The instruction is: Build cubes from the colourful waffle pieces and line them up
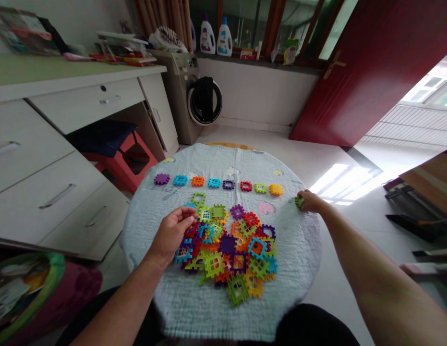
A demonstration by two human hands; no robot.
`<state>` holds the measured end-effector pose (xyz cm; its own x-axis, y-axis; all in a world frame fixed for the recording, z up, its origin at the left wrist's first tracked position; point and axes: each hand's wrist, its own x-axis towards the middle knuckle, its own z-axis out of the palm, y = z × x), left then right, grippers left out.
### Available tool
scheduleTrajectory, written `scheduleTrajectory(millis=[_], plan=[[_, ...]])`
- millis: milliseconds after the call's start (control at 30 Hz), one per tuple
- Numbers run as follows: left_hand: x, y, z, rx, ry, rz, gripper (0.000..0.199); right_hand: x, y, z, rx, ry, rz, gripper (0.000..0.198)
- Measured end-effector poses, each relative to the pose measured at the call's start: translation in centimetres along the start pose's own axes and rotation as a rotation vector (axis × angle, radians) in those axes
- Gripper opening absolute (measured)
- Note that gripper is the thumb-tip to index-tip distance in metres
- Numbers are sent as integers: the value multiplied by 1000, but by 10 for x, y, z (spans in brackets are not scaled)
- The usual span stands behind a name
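Note:
My right hand pinches a green interlocking block tile by its edge, at the right side of the round cloth-covered table. A pile of notched plastic block tiles in several colours lies at the middle. At the pile's upper left edge is my left hand, thumb and fingers drawn together beside a green tile with a white window; anything between the fingertips is hidden. Beyond the pile runs a spaced row of tiles, from a purple tile at the left to a yellow tile near my right hand.
White drawers and a red stool stand to the left. A washing machine with its round door ajar is behind the table. A red door is at the right, and a pink-and-green bin at the lower left.

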<state>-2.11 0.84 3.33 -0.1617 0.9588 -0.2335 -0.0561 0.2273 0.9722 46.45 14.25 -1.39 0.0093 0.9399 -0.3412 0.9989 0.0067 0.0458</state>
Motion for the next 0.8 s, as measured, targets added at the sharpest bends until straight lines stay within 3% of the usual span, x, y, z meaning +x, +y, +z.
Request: scheduleTrajectory(millis=[233,500,700,800], plan=[[2,1,-1,-9,3,-18,37,22,-18,-16,20,151,-8,60],[3,0,-5,7,12,-19,35,38,-23,-7,-23,52,30,64],[4,0,-6,10,13,-16,35,34,-23,-7,47,72,51,76],[4,2,-6,-11,24,-13,36,20,-24,-10,165,189,93,78]])
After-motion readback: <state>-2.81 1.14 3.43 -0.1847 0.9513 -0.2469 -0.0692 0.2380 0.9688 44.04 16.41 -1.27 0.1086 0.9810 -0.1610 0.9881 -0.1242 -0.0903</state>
